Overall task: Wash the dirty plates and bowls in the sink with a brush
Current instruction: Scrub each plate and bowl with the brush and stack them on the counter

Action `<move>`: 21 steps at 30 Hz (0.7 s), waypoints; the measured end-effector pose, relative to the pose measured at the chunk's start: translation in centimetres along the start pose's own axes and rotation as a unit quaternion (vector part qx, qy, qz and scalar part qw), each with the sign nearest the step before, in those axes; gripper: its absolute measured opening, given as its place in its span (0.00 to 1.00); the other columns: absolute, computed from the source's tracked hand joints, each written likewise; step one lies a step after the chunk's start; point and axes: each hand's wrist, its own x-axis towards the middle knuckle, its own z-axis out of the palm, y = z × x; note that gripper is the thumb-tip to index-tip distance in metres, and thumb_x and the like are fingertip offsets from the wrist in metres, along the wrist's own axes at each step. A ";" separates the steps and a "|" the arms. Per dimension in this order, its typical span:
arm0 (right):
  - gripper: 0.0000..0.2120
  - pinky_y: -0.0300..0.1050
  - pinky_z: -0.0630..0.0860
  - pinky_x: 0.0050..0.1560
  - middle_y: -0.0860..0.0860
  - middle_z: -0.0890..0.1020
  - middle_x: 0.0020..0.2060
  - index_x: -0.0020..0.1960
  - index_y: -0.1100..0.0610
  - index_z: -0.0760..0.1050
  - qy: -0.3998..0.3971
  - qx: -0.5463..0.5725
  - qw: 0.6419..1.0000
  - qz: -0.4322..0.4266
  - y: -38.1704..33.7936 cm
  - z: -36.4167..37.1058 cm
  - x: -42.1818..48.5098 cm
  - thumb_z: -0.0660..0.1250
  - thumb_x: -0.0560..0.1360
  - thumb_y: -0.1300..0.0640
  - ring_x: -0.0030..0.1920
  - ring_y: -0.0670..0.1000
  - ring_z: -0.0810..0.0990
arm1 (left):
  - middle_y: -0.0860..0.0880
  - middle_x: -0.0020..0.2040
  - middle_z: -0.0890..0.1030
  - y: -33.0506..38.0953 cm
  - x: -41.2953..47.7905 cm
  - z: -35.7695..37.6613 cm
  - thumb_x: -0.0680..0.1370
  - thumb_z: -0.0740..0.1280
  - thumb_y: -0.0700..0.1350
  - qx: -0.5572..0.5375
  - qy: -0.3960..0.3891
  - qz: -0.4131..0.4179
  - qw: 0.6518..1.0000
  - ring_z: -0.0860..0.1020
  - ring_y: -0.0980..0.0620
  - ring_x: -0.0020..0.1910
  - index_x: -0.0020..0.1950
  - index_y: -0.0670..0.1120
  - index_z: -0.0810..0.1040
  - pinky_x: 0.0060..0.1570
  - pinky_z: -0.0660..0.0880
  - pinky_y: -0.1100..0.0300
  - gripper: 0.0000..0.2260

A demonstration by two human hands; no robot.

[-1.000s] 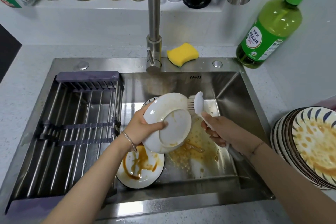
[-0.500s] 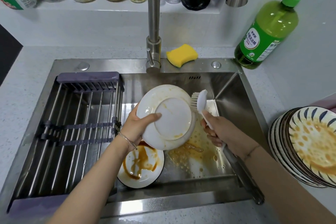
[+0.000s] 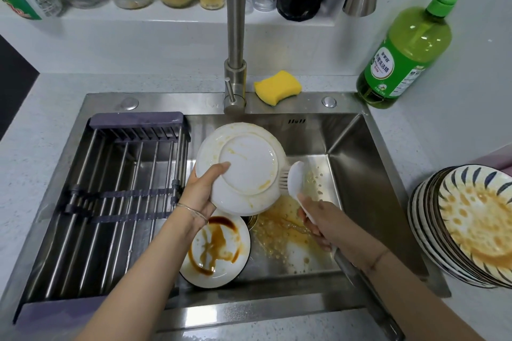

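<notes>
Overhead, two white plates are showing at the sink (image 3: 360,171), with one brush. The left hand (image 3: 201,192) is gripping the first white plate (image 3: 246,166) by its left rim, thumb lying across the underside, the other fingers hidden behind it. This plate is hanging tilted above the sink's middle, underside facing up toward the viewer, streaked with yellow. The right hand (image 3: 322,223) is closing its fingers round the white brush (image 3: 294,180). The brush's long axis is running from near right, at the hand, to far left, and its bristles are pointing left, touching the plate's near-right rim. The second white plate (image 3: 221,255) is lying flat on the sink floor, just near of the held one, smeared with brown sauce.

Compared with half a second ago, the brush head has slid from the far-right rim down to the near-right rim, and the held plate has shifted slightly left and farther away.

One drying rack (image 3: 135,119) is filling the sink's left half. One stack of patterned plates (image 3: 468,224) is sitting on the right counter, its number unclear. One yellow sponge (image 3: 277,87) is lying beside the tap (image 3: 235,36), and one green soap bottle (image 3: 407,55) is standing at far right.
</notes>
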 end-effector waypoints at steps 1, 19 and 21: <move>0.21 0.37 0.61 0.21 0.47 0.66 0.22 0.39 0.58 0.70 0.006 0.000 1.000 -0.005 0.0 0.0 0.0 0.54 0.81 0.43 0.20 0.45 0.61 | 0.41 0.59 0.81 -0.1 0.0 -0.1 0.66 0.73 0.42 -0.002 0.002 -0.007 1.000 0.80 0.42 0.59 0.68 0.44 0.73 0.51 0.80 0.44 0.30; 0.22 0.33 0.59 0.22 0.45 0.64 0.21 0.33 0.55 0.66 0.065 -0.112 0.985 -0.111 1.3 1.1 -0.4 0.54 0.81 0.44 0.19 0.42 0.59 | 0.40 0.59 0.81 -1.4 0.1 1.7 0.74 0.69 0.44 -0.088 0.035 -0.069 0.993 0.80 0.41 0.57 0.68 0.43 0.73 0.42 0.82 0.46 0.22; 0.22 0.33 0.60 0.23 0.44 0.63 0.21 0.33 0.55 0.66 0.076 -0.126 0.982 -0.120 1.4 1.0 -0.2 0.54 0.81 0.44 0.19 0.42 0.60 | 0.41 0.58 0.82 -1.8 0.0 2.0 0.75 0.68 0.43 -0.095 0.038 -0.070 0.992 0.81 0.43 0.54 0.67 0.42 0.74 0.39 0.82 0.49 0.21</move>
